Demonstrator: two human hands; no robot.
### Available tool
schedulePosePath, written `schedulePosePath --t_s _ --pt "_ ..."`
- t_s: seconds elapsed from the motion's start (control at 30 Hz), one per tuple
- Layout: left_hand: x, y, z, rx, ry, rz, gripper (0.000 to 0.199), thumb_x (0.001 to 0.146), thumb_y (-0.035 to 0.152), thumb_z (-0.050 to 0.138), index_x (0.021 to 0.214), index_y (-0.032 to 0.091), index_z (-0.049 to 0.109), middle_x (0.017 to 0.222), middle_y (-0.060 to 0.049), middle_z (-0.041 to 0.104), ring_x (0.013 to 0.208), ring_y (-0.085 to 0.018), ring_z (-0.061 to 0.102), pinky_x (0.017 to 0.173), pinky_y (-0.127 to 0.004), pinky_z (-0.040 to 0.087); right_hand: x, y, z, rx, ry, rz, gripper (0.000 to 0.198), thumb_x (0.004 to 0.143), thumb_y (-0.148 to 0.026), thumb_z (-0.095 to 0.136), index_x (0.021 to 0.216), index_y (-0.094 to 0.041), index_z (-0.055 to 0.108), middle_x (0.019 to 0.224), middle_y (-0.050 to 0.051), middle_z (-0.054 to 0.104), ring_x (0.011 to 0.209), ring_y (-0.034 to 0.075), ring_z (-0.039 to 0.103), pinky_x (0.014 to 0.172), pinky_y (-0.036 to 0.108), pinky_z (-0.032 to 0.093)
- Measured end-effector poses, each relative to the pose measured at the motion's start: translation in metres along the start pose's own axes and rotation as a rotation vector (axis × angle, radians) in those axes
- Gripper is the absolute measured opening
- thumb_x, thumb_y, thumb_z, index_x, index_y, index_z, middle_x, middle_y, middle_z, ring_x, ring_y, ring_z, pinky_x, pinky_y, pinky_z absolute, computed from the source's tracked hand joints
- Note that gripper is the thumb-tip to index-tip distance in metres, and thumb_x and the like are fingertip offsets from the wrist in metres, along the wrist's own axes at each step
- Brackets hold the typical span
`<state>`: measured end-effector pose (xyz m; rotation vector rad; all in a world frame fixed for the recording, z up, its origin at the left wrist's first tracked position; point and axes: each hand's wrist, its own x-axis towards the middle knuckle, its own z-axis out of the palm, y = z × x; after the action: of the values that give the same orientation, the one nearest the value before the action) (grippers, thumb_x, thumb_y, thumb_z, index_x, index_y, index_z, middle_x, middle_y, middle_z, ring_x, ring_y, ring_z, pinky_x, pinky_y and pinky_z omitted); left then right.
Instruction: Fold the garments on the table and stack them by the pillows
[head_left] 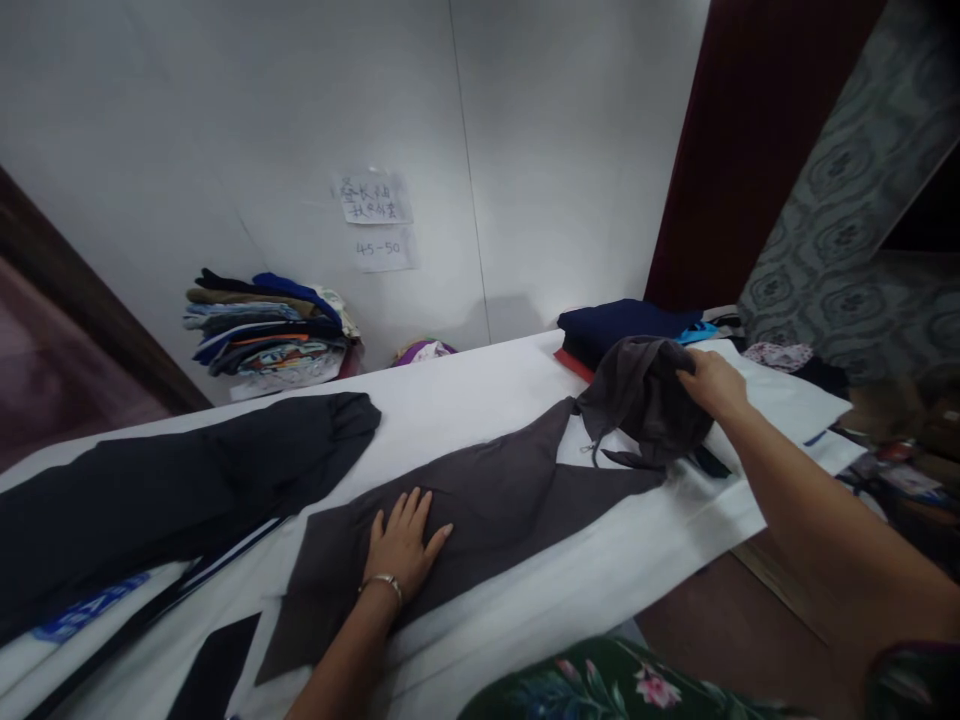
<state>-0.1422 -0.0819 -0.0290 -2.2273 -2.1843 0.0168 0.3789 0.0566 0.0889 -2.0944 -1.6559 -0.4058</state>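
Observation:
A dark grey hooded jacket (480, 500) with a zip lies spread across the white-covered table. My left hand (401, 545), with a bracelet at the wrist, rests flat on its body, fingers spread. At the far right end, my right hand (712, 382) has its fingers closed on the jacket's hood (637, 385), which is bunched and raised a little. A zip pull dangles beside the hood. The fingertips of my right hand are partly hidden by the cloth.
A black garment (225, 470) lies on the left of the table (450, 400). Piled clothes (262, 325) stand at the back left. Folded navy cloth (630, 325) sits behind the hood. Paper notes (382, 245) are stuck on the wall. A black flat item (214, 670) lies near the front.

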Motion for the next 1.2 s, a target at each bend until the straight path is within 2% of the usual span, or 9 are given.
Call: schedulePosePath --t_s 0.1,0.27,0.43,0.57,0.63,0.77,0.93,1.03,1.2 --pt "-0.001 0.000 0.001 -0.013 0.013 0.003 0.062 0.089 0.053 0.038 0.142 0.022 0.040 0.151 -0.009 0.032 0.139 -0.028 0.029 0.111 -0.052 0.021 0.010 -0.013 -0.007 0.070 -0.015 0.017 0.037 0.079 -0.032 0.049 0.106 -0.014 0.068 0.096 0.015 0.068 0.091 0.032 0.063 0.078 0.042 0.048" --pt "-0.002 0.001 0.000 -0.025 0.011 0.003 0.063 0.089 0.054 0.037 0.143 0.020 0.039 0.151 -0.009 0.033 0.139 -0.028 0.028 0.112 -0.052 0.020 -0.005 -0.069 -0.037 0.509 0.112 -0.100 0.031 0.078 -0.038 0.055 0.098 -0.018 0.068 0.084 0.006 0.069 0.074 0.022 0.063 0.068 0.034 0.050" --pt "-0.002 0.004 -0.003 -0.029 -0.007 -0.007 0.063 0.090 0.054 0.036 0.143 0.020 0.039 0.151 -0.008 0.031 0.140 -0.027 0.026 0.112 -0.051 0.020 -0.076 -0.152 -0.054 0.701 0.068 -0.585 0.022 0.084 -0.034 0.054 0.097 -0.021 0.065 0.091 0.004 0.067 0.083 0.019 0.062 0.076 0.032 0.050" --pt "-0.003 0.004 -0.003 -0.065 0.003 -0.010 0.062 0.090 0.054 0.039 0.142 0.021 0.040 0.151 -0.009 0.033 0.139 -0.028 0.027 0.112 -0.052 0.019 -0.152 -0.200 -0.024 0.576 -0.252 -0.946 0.025 0.089 -0.028 0.046 0.105 -0.022 0.064 0.092 0.006 0.066 0.083 0.020 0.062 0.069 0.031 0.050" --pt "-0.005 0.004 -0.003 -0.103 0.021 -0.020 0.060 0.089 0.052 0.042 0.141 0.021 0.042 0.150 -0.010 0.035 0.139 -0.028 0.028 0.112 -0.053 0.018 -0.181 -0.210 -0.005 0.565 -0.354 -1.047 0.021 0.086 -0.027 0.052 0.101 -0.025 0.067 0.090 0.006 0.067 0.080 0.020 0.063 0.067 0.031 0.052" --pt "-0.010 0.020 -0.010 -0.267 0.135 -0.025 0.047 0.089 0.044 0.048 0.130 0.021 0.053 0.143 -0.009 0.045 0.134 -0.027 0.036 0.112 -0.053 0.019 -0.208 -0.210 0.012 0.652 -0.492 -1.073 0.023 0.087 -0.029 0.052 0.103 -0.030 0.068 0.101 0.005 0.069 0.092 0.023 0.064 0.078 0.036 0.054" --pt "0.000 0.072 -0.030 -0.733 0.205 -0.008 0.039 0.089 0.040 0.050 0.121 0.020 0.059 0.122 -0.007 0.063 0.099 -0.017 0.063 0.092 -0.031 0.047 -0.214 -0.188 0.002 0.699 -0.563 -1.060 0.032 0.093 -0.030 0.040 0.115 -0.034 0.063 0.119 0.001 0.065 0.114 0.020 0.057 0.099 0.038 0.047" --pt "0.019 0.099 -0.041 -0.838 0.131 -0.047 0.040 0.088 0.041 0.052 0.120 0.018 0.060 0.117 -0.007 0.066 0.093 -0.017 0.064 0.087 -0.029 0.048 -0.213 -0.165 -0.002 0.799 -0.409 -1.024 0.031 0.092 -0.027 0.042 0.114 -0.037 0.061 0.117 -0.001 0.066 0.116 0.019 0.056 0.098 0.041 0.048" --pt "0.048 0.117 -0.054 -0.778 0.113 -0.105 0.045 0.087 0.049 0.051 0.115 0.016 0.062 0.115 -0.010 0.065 0.103 -0.023 0.061 0.091 -0.033 0.045 -0.189 -0.119 0.002 0.809 -0.027 -0.726 0.025 0.089 -0.024 0.049 0.108 -0.027 0.065 0.110 0.007 0.067 0.110 0.024 0.059 0.094 0.046 0.050"
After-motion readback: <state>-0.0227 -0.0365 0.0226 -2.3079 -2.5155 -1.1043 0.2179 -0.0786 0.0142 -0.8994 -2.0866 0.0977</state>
